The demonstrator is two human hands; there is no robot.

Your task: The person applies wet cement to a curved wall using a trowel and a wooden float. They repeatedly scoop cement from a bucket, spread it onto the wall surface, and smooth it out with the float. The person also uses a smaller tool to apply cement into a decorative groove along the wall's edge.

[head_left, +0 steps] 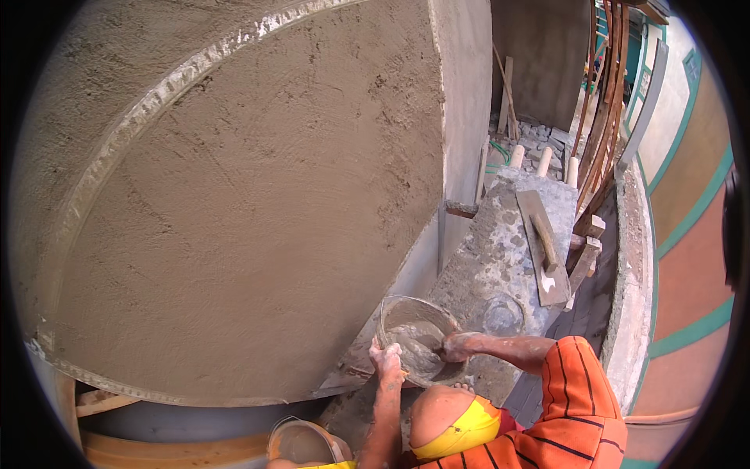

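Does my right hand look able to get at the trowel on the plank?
Probably yes, with a stretch: the trowel lies on the plank, handle up, and nothing seems to stand between. The right hand is at the bucket, though, so it would have to leave that first.

The sleeve [576,379] is orange with dark stripes, the cloth [461,428] bright yellow. Bucket [410,313] and mortar [423,356] are grey — the platform [467,270] too, mottled whitish. The float [534,215] has a tan handle [544,242]. Plaster [266,211] is brownish grey; the painted wall [687,293] shows cream, ochre and terracotta — banded in teal.
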